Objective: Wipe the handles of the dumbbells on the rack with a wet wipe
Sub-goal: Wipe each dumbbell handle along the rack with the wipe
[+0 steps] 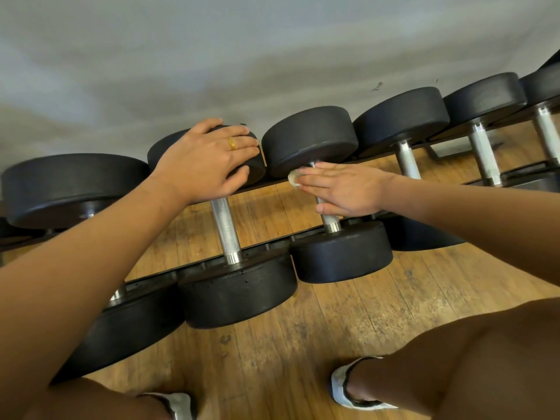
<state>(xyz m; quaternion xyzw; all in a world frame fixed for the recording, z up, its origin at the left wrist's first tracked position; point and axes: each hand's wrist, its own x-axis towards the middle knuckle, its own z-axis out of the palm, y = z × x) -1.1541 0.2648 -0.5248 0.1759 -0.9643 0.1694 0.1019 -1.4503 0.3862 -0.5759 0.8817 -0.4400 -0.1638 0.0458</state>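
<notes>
Several black dumbbells with knurled steel handles lie side by side on a low black rack (266, 245). My left hand (206, 159) lies over the far head of one dumbbell (225, 228), its fingers spread across the rubber and a gold ring on one finger. My right hand (342, 187) lies flat with straight fingers across the handle of the neighbouring dumbbell (330, 221) and presses a small whitish wet wipe (293, 178) against it. Only a corner of the wipe shows under the fingertips, and the upper handle is hidden by the hand.
More dumbbells (407, 160) continue along the rack to the right, and a large one (69, 189) lies at the left. Worn wooden floor (348, 316) shows beneath. A grey wall (212, 56) stands right behind the rack. My knees and shoes (348, 389) are at the bottom.
</notes>
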